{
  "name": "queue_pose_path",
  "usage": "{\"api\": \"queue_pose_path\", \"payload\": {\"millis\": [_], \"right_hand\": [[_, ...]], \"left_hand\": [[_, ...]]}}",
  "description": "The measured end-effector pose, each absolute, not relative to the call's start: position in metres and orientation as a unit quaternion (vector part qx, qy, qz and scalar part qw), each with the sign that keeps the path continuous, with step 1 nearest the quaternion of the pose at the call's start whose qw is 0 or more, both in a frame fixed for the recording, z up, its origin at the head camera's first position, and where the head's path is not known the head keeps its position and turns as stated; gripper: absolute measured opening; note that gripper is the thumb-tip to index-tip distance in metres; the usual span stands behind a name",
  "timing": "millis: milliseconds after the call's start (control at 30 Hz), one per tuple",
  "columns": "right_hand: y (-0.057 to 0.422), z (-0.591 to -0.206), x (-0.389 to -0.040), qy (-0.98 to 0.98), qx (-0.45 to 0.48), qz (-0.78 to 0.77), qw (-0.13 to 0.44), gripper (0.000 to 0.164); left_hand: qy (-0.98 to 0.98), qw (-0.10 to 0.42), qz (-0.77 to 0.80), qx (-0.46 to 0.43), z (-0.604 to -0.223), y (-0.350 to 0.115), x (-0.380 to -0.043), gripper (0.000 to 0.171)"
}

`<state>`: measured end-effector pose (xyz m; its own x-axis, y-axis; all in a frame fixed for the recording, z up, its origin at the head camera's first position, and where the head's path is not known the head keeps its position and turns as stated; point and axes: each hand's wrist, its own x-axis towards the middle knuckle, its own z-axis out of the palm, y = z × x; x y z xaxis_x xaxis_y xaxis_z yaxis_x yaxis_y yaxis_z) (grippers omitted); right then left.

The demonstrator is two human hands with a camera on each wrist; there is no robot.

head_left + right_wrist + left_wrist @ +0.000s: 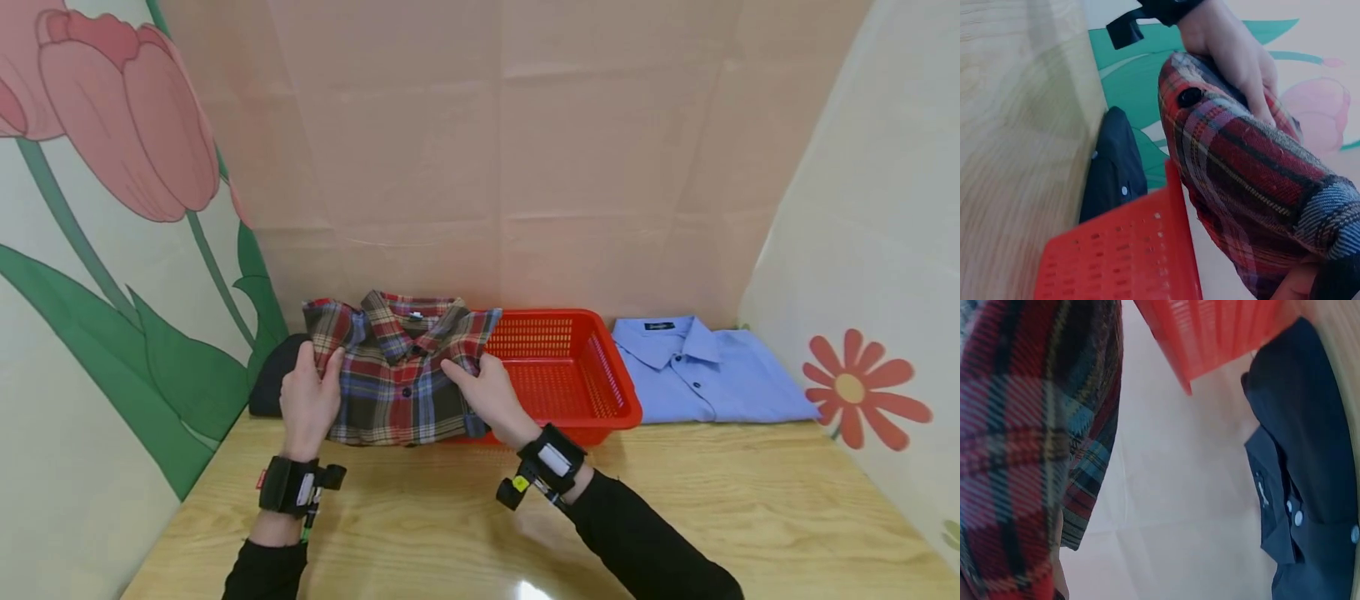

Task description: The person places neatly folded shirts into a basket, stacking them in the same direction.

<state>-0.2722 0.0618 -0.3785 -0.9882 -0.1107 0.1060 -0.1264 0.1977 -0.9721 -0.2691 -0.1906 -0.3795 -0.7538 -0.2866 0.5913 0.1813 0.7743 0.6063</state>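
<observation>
A folded plaid shirt (397, 383) in red, blue and dark green hangs between my two hands, collar at the top, overlapping the left part of a red plastic basket (570, 383) in the head view. My left hand (309, 400) grips its left side, thumb on the front. On the other side my right hand (491, 396) pinches the shirt, thumb across the front. The right wrist view shows the shirt (1241, 162) raised above the table, beside the basket's rim (1179, 231), with the left hand (1238, 59) holding its far side.
A folded light blue shirt (705, 371) lies right of the basket. At the left, a folded dark navy shirt (1304, 469) with white buttons sits on the wooden table (420, 517), mostly hidden by the plaid shirt in the head view. Walls (555, 150) stand behind and at both sides.
</observation>
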Motion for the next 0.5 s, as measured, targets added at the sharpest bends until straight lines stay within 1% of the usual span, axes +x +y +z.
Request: {"api": "queue_pose_path", "payload": {"millis": [167,233,500], "right_hand": [[0.077,-0.376,-0.278,-0.752,0.084,0.654,0.003,0.028],[0.084,-0.375,-0.280,-0.748,0.080,0.659,-0.003,0.027],[0.107,-0.373,-0.283,-0.740,0.073,0.668,-0.027,0.033]], "left_hand": [[-0.866,0.353,-0.353,0.013,-0.378,-0.180,-0.272,0.032],[-0.862,0.355,-0.362,-0.003,-0.377,-0.176,-0.273,0.030],[-0.846,0.349,-0.398,-0.057,-0.376,-0.163,-0.280,0.028]]}}
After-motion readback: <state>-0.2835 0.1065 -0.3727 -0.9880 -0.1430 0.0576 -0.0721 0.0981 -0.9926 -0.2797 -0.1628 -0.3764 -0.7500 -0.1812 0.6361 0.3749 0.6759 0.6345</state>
